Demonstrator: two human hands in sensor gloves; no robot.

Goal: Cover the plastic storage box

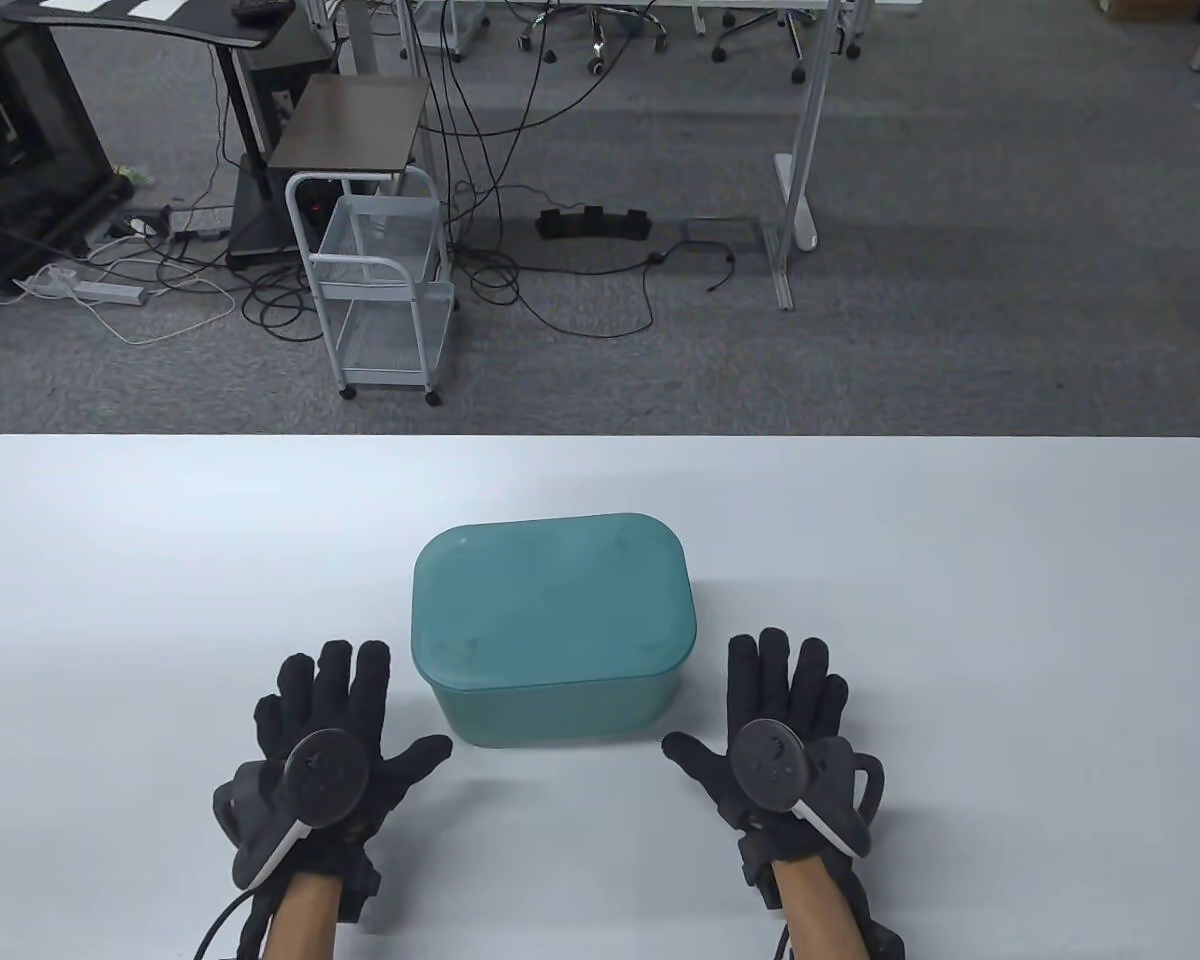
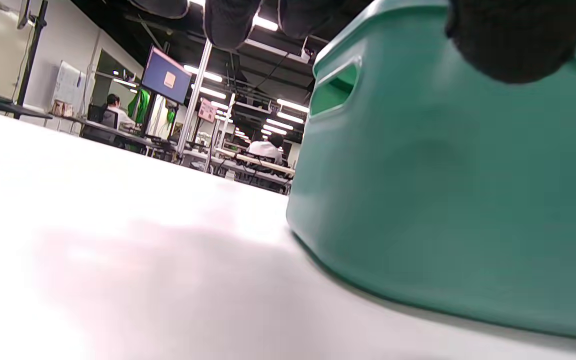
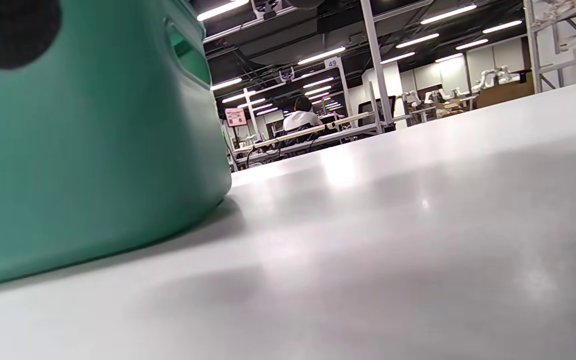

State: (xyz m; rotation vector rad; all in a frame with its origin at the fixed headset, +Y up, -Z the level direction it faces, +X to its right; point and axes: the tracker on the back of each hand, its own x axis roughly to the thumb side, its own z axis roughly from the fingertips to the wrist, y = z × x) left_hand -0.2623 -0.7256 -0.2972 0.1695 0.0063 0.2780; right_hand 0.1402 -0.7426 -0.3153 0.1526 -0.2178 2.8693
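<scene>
A teal plastic storage box (image 1: 560, 710) stands in the middle of the white table (image 1: 110, 560), with a translucent teal lid (image 1: 550, 600) lying flat on top of it. My left hand (image 1: 335, 725) rests flat on the table just left of the box, fingers spread, thumb pointing at the box and holding nothing. My right hand (image 1: 775, 715) rests flat just right of the box in the same way. The box side with its handle slot fills the left wrist view (image 2: 443, 200) and the right wrist view (image 3: 78, 150).
The table's far edge (image 1: 600, 437) lies behind the box. Beyond it on the floor stand a white wire cart (image 1: 385, 290), desk legs and loose cables.
</scene>
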